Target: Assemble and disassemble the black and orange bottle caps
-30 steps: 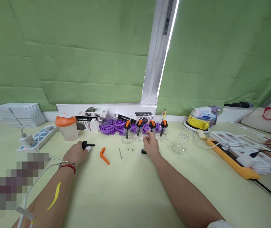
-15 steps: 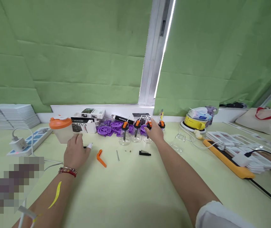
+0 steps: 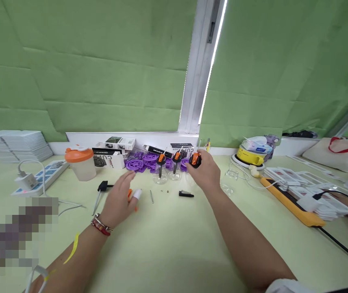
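Note:
My right hand (image 3: pixel 207 171) grips a glass bottle by its black and orange top (image 3: pixel 196 158); the hand covers part of it. To its left stand two like glass bottles (image 3: pixel 159 178) (image 3: pixel 175 175) with black and orange tops. My left hand (image 3: pixel 120 199), a white cover on its thumb, is over an orange bent piece (image 3: pixel 129 194), fingers extended and holding nothing visible. A black part with a pale tube (image 3: pixel 102 186) lies left of this hand. Between my hands are a thin metal pin (image 3: pixel 151 197), tiny bits (image 3: pixel 167 191) and a black piece with a spring (image 3: pixel 186 194).
Purple plastic parts (image 3: pixel 135 165) and small boxes (image 3: pixel 108 158) line the wall. An orange-lidded cup (image 3: pixel 81 165) and white power strip (image 3: pixel 47 177) stand left. At right are glass pieces (image 3: pixel 227 189), a yellow pot (image 3: pixel 249 156) and an orange power strip (image 3: pixel 292 203).
My left hand has moved right from beside the cup to over the orange piece, uncovering the black part. My right hand has drawn a bottle slightly nearer and tilted its top towards me.

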`<state>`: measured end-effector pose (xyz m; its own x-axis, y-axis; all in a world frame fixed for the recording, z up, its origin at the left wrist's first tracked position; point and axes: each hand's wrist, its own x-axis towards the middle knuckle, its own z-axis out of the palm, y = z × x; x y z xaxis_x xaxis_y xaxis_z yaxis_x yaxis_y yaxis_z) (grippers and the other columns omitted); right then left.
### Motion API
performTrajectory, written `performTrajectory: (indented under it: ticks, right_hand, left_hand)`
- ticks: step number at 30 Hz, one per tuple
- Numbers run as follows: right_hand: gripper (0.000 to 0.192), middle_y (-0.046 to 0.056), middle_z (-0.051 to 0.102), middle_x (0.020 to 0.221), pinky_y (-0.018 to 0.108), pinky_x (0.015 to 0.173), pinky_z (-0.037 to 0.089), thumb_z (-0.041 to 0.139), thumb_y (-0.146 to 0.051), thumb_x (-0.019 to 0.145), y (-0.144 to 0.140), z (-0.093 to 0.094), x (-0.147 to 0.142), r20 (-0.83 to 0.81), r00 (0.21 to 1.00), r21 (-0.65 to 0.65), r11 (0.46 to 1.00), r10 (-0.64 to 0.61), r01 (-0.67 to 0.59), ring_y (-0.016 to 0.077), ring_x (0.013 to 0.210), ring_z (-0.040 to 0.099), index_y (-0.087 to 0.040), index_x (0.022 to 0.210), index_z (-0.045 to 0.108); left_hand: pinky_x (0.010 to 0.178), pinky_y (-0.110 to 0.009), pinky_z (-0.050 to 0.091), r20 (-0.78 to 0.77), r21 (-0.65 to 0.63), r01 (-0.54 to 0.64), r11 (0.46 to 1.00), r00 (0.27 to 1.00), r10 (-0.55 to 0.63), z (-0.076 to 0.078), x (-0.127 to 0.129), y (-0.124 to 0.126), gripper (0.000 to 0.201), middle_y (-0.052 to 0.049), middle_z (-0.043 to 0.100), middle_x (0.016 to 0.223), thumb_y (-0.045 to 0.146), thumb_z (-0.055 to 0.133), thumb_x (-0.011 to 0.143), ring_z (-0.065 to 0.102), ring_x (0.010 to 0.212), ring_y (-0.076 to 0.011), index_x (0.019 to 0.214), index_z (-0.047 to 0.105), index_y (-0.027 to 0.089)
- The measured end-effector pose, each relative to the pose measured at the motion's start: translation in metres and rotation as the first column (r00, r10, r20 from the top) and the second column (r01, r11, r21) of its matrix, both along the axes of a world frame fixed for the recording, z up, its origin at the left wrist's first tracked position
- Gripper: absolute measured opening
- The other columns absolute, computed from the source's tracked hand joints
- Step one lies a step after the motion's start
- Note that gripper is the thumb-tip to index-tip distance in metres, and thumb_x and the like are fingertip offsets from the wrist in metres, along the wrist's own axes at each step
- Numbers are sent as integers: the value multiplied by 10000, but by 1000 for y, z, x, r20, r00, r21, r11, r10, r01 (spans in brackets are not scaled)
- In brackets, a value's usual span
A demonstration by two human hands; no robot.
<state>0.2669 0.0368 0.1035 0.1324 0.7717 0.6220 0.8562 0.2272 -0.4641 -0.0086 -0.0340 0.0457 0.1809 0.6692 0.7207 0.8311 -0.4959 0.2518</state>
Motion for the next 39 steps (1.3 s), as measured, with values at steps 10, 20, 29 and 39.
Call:
performTrajectory:
  ticks: [10,20,29,39]
  right_hand:
    - [289,25,551,837,274,582,422,632,-271,699,-101,-11,-65,-241,767,-127,764,595,-633,139,661,503,-192,976,605]
    - [421,-22,516,525,219,383,220,558,-568,775,-46,-50,-40,-928,355,-226,580,117,-782,58,377,347,-157,690,546]
    - [373,-52,486,492,220,444,251,749,-477,610,-34,-71,-47,-948,237,-79,565,211,-821,59,447,356,-154,681,577]
    - [376,-32,564,556,210,421,307,761,-463,610,-24,-78,-46,-970,198,-113,457,143,-882,61,434,421,-153,701,569]
  left_hand:
    - [1026,-407,381,628,-260,578,773,710,-320,8,72,-54,856,-129,415,1379,127,689,691,403,1269,-301,1419,256,253]
    - [656,-331,470,974,-160,866,474,216,-67,29,44,-38,350,-25,614,814,229,632,771,605,680,-180,1071,455,229]
    - [599,-333,470,983,-172,905,390,132,127,14,38,-27,267,-42,642,705,168,601,687,630,606,-214,932,498,194]
    - [588,-329,493,969,-145,902,406,47,241,11,30,-17,188,-62,657,669,209,584,721,637,581,-216,905,577,175]
